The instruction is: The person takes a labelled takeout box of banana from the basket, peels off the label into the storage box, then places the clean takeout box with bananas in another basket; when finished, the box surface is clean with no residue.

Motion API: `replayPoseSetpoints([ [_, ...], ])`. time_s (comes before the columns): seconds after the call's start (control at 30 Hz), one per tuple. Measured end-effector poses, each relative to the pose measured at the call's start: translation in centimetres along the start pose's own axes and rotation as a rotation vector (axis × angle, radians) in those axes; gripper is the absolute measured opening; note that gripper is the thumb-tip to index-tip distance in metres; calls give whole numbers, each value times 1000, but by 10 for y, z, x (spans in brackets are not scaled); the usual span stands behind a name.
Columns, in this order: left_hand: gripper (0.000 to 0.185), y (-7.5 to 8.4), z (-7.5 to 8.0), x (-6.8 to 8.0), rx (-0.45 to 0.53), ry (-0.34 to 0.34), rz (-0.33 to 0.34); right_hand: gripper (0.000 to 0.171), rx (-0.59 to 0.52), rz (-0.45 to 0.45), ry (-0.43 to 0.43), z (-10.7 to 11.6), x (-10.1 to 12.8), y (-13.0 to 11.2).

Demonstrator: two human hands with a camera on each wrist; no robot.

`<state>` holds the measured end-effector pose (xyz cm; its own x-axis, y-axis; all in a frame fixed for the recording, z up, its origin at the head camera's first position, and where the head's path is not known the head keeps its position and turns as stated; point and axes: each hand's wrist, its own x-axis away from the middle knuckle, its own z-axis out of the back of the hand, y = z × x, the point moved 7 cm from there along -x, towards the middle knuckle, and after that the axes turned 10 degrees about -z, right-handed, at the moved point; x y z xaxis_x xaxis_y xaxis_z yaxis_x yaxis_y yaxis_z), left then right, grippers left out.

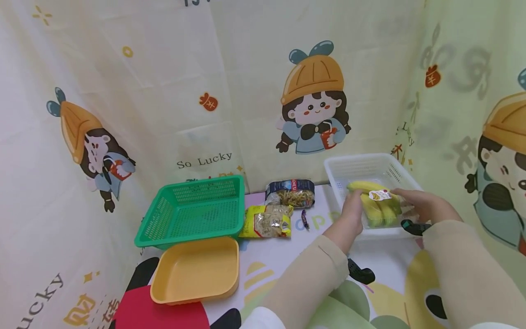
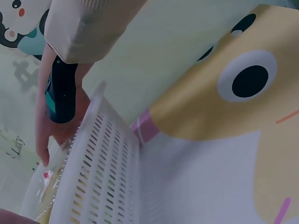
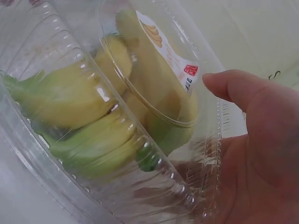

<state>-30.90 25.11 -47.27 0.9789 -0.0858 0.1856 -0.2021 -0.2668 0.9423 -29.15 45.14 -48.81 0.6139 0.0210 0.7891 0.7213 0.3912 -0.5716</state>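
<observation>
1. Standing farthest to the left of the white basket (image 1: pixel 357 158) is one green basket (image 1: pixel 197 214), its sides perforated, on the print-covered counter (image 1: pixel 271 253).
2. One yellow-orange tub (image 1: pixel 195 272), with rounded corners, also sits well left of the white basket, and nearer the person.
3. One yellow-and-clear food bag (image 1: pixel 269 221) lies left of the white basket, between it and those two containers.
4. One dark blue food bag (image 1: pixel 291 194), a clear window showing pale yellow pieces, lies left of the white basket, near its far side.
5. One small purple wrapped piece (image 1: pixel 304 219) lies just left of the white basket, the nearest loose item to it.
6. One left hand (image 1: pixel 351 212) grips the left side of the banana pack, thumb uppermost; its other fingers are mostly hidden.
7. One clear banana pack (image 1: pixel 376 208), with one white label and at least three bananas inside, is at the white basket's opening; whether it touches the bottom I cannot tell.
8. One right hand (image 1: pixel 429 205) clasps the pack's right side above the white basket's right part, thumb on the lid's edge, fingers beneath.
</observation>
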Motion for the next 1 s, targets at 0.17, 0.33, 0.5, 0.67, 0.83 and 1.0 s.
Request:
replayPoseSetpoints([
  [0.17,71,-4,1,-2,48,-6,10,102,50,40,-5,1,-5,-2],
  [0.33,67,-2,1,-2,96,-34,-1,103,84,73,35,5,-10,-1],
  [0.5,62,7,3,-1,86,-62,-45,99,119,126,71,4,3,-12],
  [0.67,53,30,10,-1,10,-96,-97,98,143,198,118,8,24,-32],
  [0.83,47,44,22,-7,20,-107,-111,97,132,287,135,6,41,-52],
  [1.0,46,54,32,-12,-52,-135,-138,97,153,337,152,0,55,-67],
])
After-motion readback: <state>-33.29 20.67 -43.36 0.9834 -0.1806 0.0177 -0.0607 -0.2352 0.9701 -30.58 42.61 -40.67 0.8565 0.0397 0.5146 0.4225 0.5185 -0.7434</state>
